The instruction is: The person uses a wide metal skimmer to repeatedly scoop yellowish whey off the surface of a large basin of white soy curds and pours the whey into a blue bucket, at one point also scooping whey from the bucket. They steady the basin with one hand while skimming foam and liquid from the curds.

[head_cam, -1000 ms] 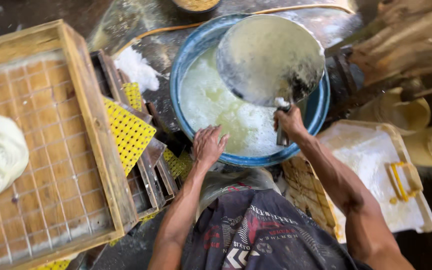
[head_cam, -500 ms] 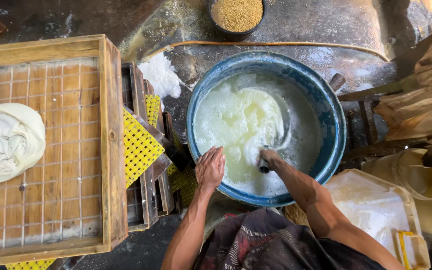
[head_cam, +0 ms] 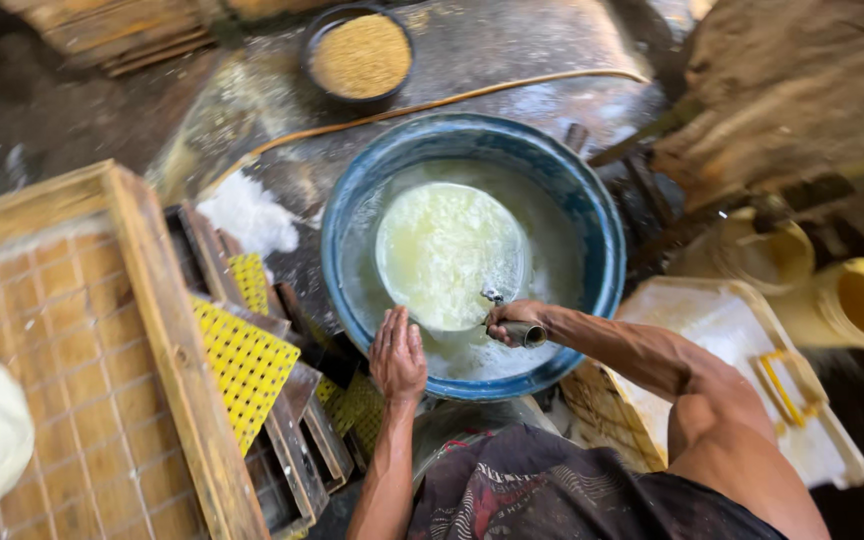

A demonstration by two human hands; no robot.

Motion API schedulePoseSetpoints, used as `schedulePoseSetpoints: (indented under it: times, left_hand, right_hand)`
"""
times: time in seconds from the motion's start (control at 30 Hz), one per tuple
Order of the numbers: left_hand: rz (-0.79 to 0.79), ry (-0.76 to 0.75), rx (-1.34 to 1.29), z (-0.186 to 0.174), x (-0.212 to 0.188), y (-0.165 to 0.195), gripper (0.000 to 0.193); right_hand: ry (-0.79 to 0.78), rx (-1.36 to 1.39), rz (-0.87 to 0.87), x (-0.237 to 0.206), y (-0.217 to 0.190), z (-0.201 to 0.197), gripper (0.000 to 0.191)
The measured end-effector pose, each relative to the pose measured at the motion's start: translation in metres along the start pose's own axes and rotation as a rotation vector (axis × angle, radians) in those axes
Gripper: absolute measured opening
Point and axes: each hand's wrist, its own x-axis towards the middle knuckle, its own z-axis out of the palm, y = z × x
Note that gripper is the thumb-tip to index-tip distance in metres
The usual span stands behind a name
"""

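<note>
Right hand (head_cam: pixel 514 322) is clenched on the handle of the round pan (head_cam: pixel 450 255), now back level and brimming in the blue basin (head_cam: pixel 597 215) after being tipped, while left hand (head_cam: pixel 398 355) rests spread-fingered on the basin's near rim.

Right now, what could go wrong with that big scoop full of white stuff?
The round metal scoop looks brim-full, held only by its handle in the right hand, so it could tip and slop over the blue tub. The left hand rests on the wet tub rim and might slip. A spill could also splash the yellow perforated mats beside the tub.
</note>
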Motion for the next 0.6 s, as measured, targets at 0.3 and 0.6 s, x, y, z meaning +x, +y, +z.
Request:
schedulePoseSetpoints:
  times: [0.3, 0.6]
  left_hand:
    - [0.034, -0.050, 0.038, 0.006, -0.010, 0.000, 0.041]
    - [0.038, -0.257, 0.058, 0.011, -0.020, -0.006, 0.043]
  right_hand:
    - [0.104, 0.087, -0.152, -0.142, 0.114, -0.014, 0.019]
    - [0.366, 0.465, -0.343, -0.246, 0.329, 0.009, 0.012]
